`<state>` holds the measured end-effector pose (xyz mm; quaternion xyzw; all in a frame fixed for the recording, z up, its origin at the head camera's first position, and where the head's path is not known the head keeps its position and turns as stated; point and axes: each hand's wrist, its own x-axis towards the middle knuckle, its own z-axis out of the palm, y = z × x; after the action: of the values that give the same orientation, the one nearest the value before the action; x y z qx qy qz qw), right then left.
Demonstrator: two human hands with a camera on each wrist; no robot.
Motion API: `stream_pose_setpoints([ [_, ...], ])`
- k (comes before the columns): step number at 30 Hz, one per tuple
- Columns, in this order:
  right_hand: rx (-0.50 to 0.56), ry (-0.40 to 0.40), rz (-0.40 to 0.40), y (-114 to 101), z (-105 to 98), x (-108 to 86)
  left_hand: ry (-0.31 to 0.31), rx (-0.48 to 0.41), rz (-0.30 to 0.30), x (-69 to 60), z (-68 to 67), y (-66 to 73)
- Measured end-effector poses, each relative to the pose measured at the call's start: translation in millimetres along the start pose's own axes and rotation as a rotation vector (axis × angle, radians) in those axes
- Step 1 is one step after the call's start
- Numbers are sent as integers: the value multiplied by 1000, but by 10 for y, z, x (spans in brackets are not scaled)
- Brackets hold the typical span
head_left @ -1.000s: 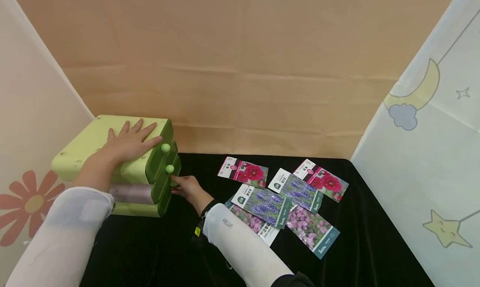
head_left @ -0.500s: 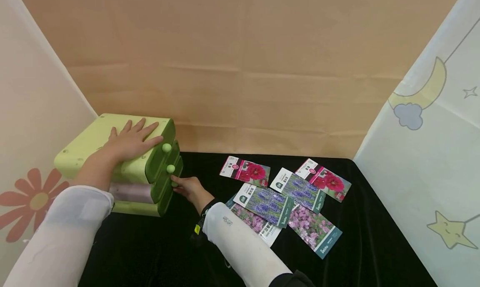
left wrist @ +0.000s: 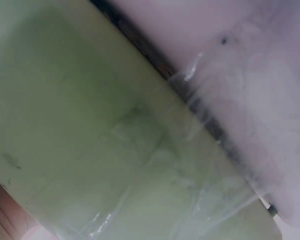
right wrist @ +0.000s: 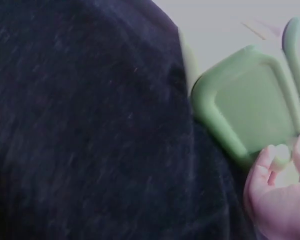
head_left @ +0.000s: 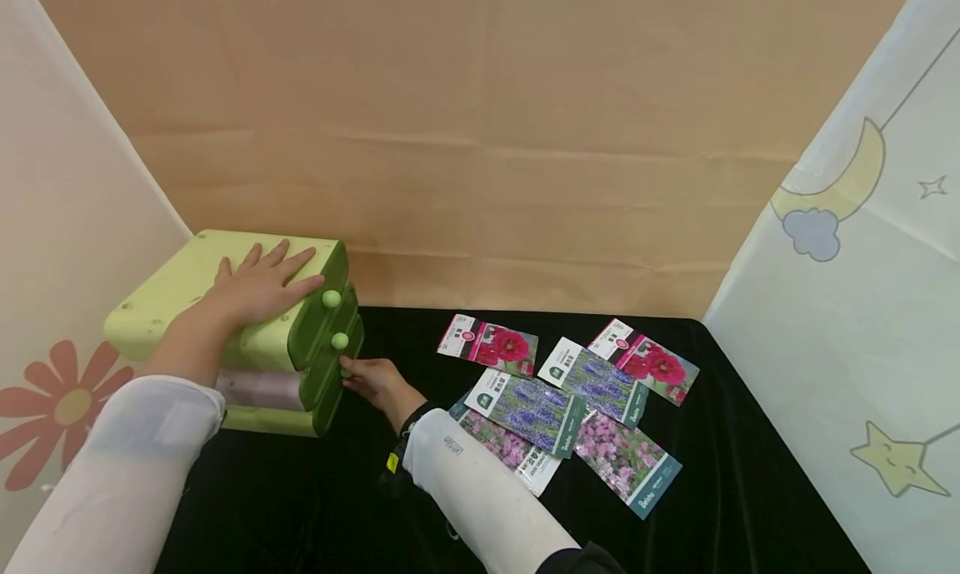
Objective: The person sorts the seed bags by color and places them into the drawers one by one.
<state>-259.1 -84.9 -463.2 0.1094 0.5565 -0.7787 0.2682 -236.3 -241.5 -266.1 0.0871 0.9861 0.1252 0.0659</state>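
A light green drawer box [head_left: 168,291] with darker green fronts stands at the left of the table. Spread flat on its top is my left hand [head_left: 255,292], fingers apart. Low at the box's right end, my right hand [head_left: 381,384] pinches the lowest drawer's knob. The right wrist view shows that round knob [right wrist: 281,156] between thumb and fingers, against the green drawer front [right wrist: 255,102]. Above it are the top knob [head_left: 332,298] and the middle knob [head_left: 340,341]. The left wrist view is filled by the box's blurred green side [left wrist: 90,125] and a pale lilac panel [left wrist: 260,90].
Several flower-picture packets lie to the right: red ones [head_left: 510,346], purple ones [head_left: 525,409] and pink ones [head_left: 618,457], some overlapping. A black cloth [head_left: 300,507] covers the table. Behind is a tan backdrop [head_left: 480,124]; a patterned white sheet [head_left: 885,324] hangs at the right.
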Motion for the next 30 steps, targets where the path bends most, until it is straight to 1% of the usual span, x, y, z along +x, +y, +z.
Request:
stream_pose_setpoints([
  [4,11,-13,5,-11,-18,15,0,-1,5,8,6,-10],
  [11,8,-133,-13,-48,-117,35,-1,-5,13,26,0,-13],
  [14,-7,-160,-18,-63,-116,33,-2,2,9,26,-11,-18],
  [19,-57,-130,-35,-72,-75,22,-2,2,8,22,-20,-24],
  [25,-64,-56,2,-52,-43,14,-10,-1,5,-1,-26,-23],
  [27,-57,-48,5,-47,-34,14,-12,-2,8,-4,-29,-20],
  [30,-53,-58,-2,-41,-15,17,-11,-2,13,-3,-38,-18],
])
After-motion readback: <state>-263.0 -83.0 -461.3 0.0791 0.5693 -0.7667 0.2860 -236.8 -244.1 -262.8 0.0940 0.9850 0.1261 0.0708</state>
